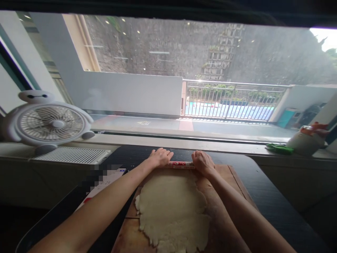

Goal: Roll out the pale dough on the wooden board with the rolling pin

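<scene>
Just two hands [160,158] [203,162], one roller [181,164]

To the right of the board [133,233], the desk [279,200] gave free room; across the dough's [173,207] far end, the tube [181,164] blocked the way.

The person's bare left hand [160,157] has slim fingers and softly rounded knuckles; its nails are too small to make out. Behind the left hand runs a narrow wrist [149,166], widening into a smooth, bare left forearm [107,207]. To the right of the left hand is the bare right hand [203,161], with similarly slim fingers, tapering back into a smooth, bare right forearm [239,211], likewise thicker toward the elbow.
</scene>
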Demonstrator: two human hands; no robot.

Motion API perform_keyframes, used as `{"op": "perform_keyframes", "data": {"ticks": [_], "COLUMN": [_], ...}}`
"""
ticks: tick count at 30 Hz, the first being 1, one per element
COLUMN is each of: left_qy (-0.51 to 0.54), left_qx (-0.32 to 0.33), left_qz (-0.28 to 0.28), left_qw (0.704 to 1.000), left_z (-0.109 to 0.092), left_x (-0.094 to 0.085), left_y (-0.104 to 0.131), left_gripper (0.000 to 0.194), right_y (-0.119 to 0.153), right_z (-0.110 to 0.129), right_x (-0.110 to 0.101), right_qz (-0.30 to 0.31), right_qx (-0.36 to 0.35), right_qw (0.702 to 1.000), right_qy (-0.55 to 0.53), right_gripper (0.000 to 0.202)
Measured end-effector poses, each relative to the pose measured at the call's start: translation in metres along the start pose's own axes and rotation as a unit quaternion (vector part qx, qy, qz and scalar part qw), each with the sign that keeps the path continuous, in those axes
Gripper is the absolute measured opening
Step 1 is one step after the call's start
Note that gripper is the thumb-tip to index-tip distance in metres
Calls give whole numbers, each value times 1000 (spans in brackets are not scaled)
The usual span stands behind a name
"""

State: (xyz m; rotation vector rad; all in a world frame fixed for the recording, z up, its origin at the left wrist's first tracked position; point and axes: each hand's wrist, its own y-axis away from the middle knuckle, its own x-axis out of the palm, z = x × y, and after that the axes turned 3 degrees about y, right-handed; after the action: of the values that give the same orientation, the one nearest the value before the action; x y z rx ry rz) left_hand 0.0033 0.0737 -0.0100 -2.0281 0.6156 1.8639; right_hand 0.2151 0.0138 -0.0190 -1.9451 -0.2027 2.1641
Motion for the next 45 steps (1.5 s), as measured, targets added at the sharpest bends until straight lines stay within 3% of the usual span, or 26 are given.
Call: {"op": "perform_keyframes", "data": {"ticks": [7, 15, 22, 28, 31, 35, 38, 41, 45], "left_qy": [20, -3, 23, 26, 26, 22, 27, 37, 11], "left_qx": [70, 0, 55, 3, -6, 19, 44, 85, 113], "left_qz": [-32, -12, -11, 2, -5, -44, -115, -179, -191], "left_qw": [997, 1000, 998, 1000, 1000, 999, 992, 979, 975], "left_z": [-2, 3, -1, 7, 5, -7, -14, -14, -6], "left_x": [10, -1, 10, 4, 1, 9, 18, 23, 23], "left_y": [33, -12, 21, -12, -12, 24, 60, 96, 143], "left_gripper": [40, 33, 40, 39, 38, 41, 43, 36, 34], "right_y": [40, -12, 21, -12, -7, 31, 55, 65, 66], "right_z": [1, 3, -1, 2, 7, 5, 1, 4, 32], "right_x": [6, 5, 7, 9, 8, 7, 2, -6, -9], "right_qz": [-27, 12, -1, 8, -14, -58, -79, -26, 7], "right_qx": [-33, 11, -33, 1, -6, -30, -57, -95, -158], "right_qw": [999, 1000, 999, 1000, 1000, 998, 994, 991, 982], "right_qy": [6, -3, -1, -1, -2, -7, -45, -87, -98], "right_gripper": [42, 43, 38, 48, 46, 34, 28, 27, 27]}}
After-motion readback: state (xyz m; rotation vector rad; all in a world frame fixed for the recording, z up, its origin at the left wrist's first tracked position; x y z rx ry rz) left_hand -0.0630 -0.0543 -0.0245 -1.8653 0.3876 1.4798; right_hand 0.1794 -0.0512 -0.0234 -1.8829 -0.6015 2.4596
